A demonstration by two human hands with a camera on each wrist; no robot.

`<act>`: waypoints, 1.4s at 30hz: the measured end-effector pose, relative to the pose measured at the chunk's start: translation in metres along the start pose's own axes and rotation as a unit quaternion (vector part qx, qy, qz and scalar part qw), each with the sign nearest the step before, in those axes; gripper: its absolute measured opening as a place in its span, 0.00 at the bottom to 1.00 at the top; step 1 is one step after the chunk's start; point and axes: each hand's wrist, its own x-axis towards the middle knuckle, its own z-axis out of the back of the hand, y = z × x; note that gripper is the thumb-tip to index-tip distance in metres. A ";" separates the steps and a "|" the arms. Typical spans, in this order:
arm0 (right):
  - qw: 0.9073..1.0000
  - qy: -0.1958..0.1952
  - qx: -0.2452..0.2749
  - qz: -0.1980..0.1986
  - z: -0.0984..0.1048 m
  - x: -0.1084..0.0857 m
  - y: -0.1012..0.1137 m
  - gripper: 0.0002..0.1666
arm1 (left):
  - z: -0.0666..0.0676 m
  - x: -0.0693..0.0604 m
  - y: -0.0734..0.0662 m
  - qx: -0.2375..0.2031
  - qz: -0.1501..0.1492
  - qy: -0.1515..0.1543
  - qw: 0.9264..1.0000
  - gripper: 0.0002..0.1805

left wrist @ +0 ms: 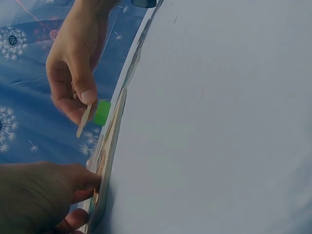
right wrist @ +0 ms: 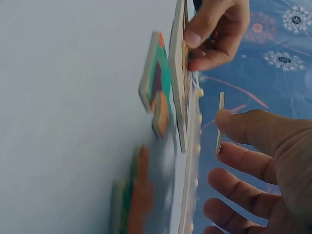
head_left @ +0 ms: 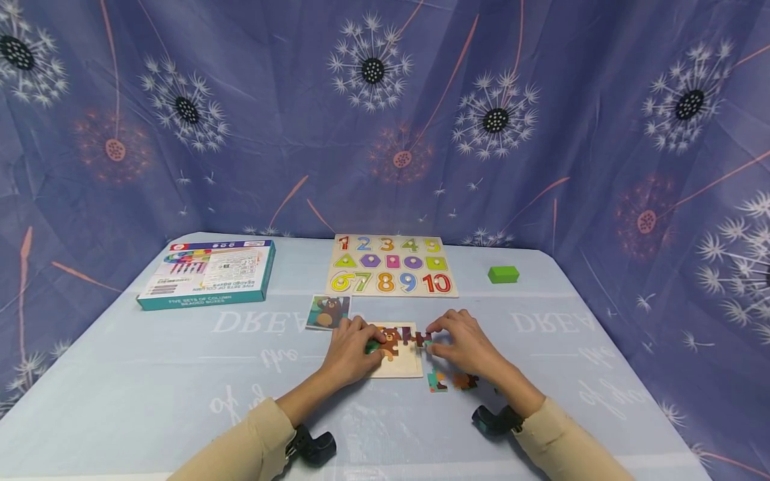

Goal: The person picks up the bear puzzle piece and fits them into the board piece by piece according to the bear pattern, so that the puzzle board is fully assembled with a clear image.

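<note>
Evidently a bear jigsaw is being worked with both hands. Its puzzle board (head_left: 407, 367) lies flat on the worktop (head_left: 156, 381) between them, squarely in front of the person, probably because both hands reach it easily there. The left hand (head_left: 349, 347) rests on it, thumb and forefinger spread over the seated pieces (head_left: 391, 341), holding nothing up; the touch likely keeps those pieces and the board from slipping.

The right hand (head_left: 466, 342) pinches a single puzzle piece (head_left: 421, 339) between thumb and forefinger, just at the board's right side. In the right wrist view the piece is gripped by its edges, clear of the worktop, and the other fingers stay off it; that grip would let it be turned without covering its printed face.

Nearest the right hand, a teal-and-orange piece (head_left: 438, 382) and a brown piece (head_left: 465, 381) lie beside the board's lower right, seemingly within short reach. A bear picture panel (head_left: 329, 312) lies beyond the left hand, perhaps set there for comparison. Farther off are a number board (head_left: 393, 265), a beaded-boxes carton (head_left: 207, 275) and a green block (head_left: 503, 274), all apart from the hands, presumably to leave working room.
</note>
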 end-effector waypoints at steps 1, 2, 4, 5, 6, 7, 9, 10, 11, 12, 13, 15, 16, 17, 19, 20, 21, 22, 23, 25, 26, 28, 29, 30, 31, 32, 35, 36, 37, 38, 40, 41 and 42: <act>1.000 0.003 0.001 0.000 -0.001 0.001 0.002 0.16 | 0.000 0.000 0.000 0.000 0.000 0.000 1.000 0.06; 1.000 0.006 0.002 0.001 -0.003 0.002 0.004 0.16 | 0.000 0.000 0.000 0.000 -0.001 0.000 1.000 0.06; 1.000 0.011 0.003 0.003 -0.006 0.003 0.007 0.16 | 0.000 0.000 0.000 -0.001 -0.002 -0.001 1.000 0.06; 1.000 0.013 0.002 0.004 -0.008 0.004 0.009 0.16 | 0.000 0.000 0.000 -0.002 -0.003 -0.002 1.000 0.06; 1.000 0.014 0.001 0.004 -0.009 0.005 0.010 0.16 | 0.000 0.000 0.000 -0.001 -0.003 -0.002 1.000 0.06; 1.000 0.014 0.000 0.005 -0.011 0.006 0.011 0.16 | 0.000 0.000 0.000 -0.002 -0.003 -0.002 1.000 0.06; 1.000 0.015 -0.004 0.009 -0.014 0.007 0.012 0.16 | 0.000 0.000 0.000 -0.002 -0.004 -0.003 1.000 0.06; 1.000 0.015 -0.005 0.011 -0.015 0.007 0.012 0.16 | 0.000 0.000 0.000 -0.001 -0.004 -0.003 1.000 0.06; 1.000 0.014 -0.006 0.014 -0.016 0.008 0.013 0.16 | 0.000 0.000 0.000 -0.001 -0.004 -0.003 1.000 0.06; 1.000 0.014 -0.008 0.016 -0.017 0.009 0.012 0.16 | 0.000 0.000 0.000 -0.001 -0.004 -0.002 1.000 0.06; 1.000 0.015 -0.011 0.018 -0.018 0.009 0.012 0.16 | -0.001 0.000 0.000 0.000 -0.004 -0.002 1.000 0.06; 1.000 0.018 -0.016 0.018 -0.020 0.010 0.012 0.16 | -0.001 0.000 0.000 0.000 -0.004 -0.001 1.000 0.06; 0.999 0.020 -0.018 0.017 -0.021 0.011 0.012 0.16 | -0.001 0.000 0.000 0.000 -0.005 -0.001 1.000 0.06; 0.999 0.022 -0.021 0.016 -0.022 0.011 0.012 0.17 | -0.001 -0.001 0.000 0.001 -0.005 -0.001 1.000 0.06; 0.999 0.027 -0.023 0.011 -0.023 0.012 0.013 0.17 | -0.001 -0.001 0.001 0.001 -0.005 -0.001 1.000 0.06; 0.999 0.028 -0.023 0.010 -0.024 0.013 0.013 0.17 | -0.001 -0.001 0.001 0.002 -0.005 -0.002 1.000 0.06; 0.999 0.030 -0.023 0.010 -0.025 0.014 0.013 0.17 | -0.001 -0.001 0.001 0.003 -0.005 -0.003 1.000 0.06; 0.999 0.031 -0.023 0.010 -0.026 0.014 0.014 0.17 | -0.001 -0.001 0.001 0.004 -0.005 -0.003 1.000 0.07; 0.999 0.031 -0.023 0.011 -0.026 0.014 0.014 0.17 | -0.001 -0.001 0.001 0.006 -0.005 -0.003 1.000 0.07; 0.999 0.029 -0.023 0.016 -0.027 0.015 0.015 0.17 | 0.000 0.000 0.000 0.006 -0.004 -0.003 1.000 0.07; 0.999 0.027 -0.024 0.019 -0.027 0.015 0.016 0.17 | 0.000 0.000 0.000 0.008 -0.004 -0.003 1.000 0.07; 0.999 0.025 -0.025 0.022 -0.028 0.014 0.016 0.16 | 0.000 0.001 0.000 0.009 -0.005 -0.003 1.000 0.07; 0.999 0.024 -0.025 0.023 -0.028 0.015 0.016 0.16 | 0.000 0.001 0.000 0.010 -0.005 -0.003 1.000 0.07; 0.999 0.024 -0.025 0.022 -0.028 0.014 0.016 0.16 | 0.000 0.001 0.000 0.010 -0.005 -0.003 1.000 0.07; 0.999 0.026 -0.024 0.020 -0.028 0.015 0.016 0.16 | 0.000 0.001 0.000 0.011 -0.006 -0.004 1.000 0.07; 0.999 0.026 -0.024 0.018 -0.028 0.015 0.017 0.16 | 0.000 0.001 0.000 0.013 -0.007 -0.005 1.000 0.07; 0.999 0.030 -0.022 0.011 -0.029 0.015 0.017 0.16 | 0.000 0.001 0.000 0.015 -0.011 -0.009 1.000 0.07; 0.999 0.031 -0.022 0.010 -0.029 0.015 0.017 0.16 | 0.000 0.001 0.000 0.015 -0.012 -0.010 1.000 0.07; 0.999 0.032 -0.022 0.010 -0.029 0.015 0.017 0.16 | 0.001 0.001 -0.001 0.016 -0.014 -0.012 1.000 0.07; 0.999 0.032 -0.022 0.010 -0.029 0.015 0.017 0.16 | 0.001 0.001 -0.001 0.015 -0.015 -0.013 1.000 0.07; 0.999 0.031 -0.023 0.010 -0.028 0.015 0.017 0.16 | 0.001 0.002 -0.003 0.013 -0.018 -0.014 1.000 0.07; 0.999 0.031 -0.023 0.010 -0.028 0.015 0.017 0.16 | 0.001 0.002 -0.003 0.012 -0.020 -0.014 1.000 0.07; 0.999 0.031 -0.022 0.009 -0.028 0.015 0.017 0.16 | 0.000 0.003 -0.004 0.013 -0.021 -0.014 1.000 0.08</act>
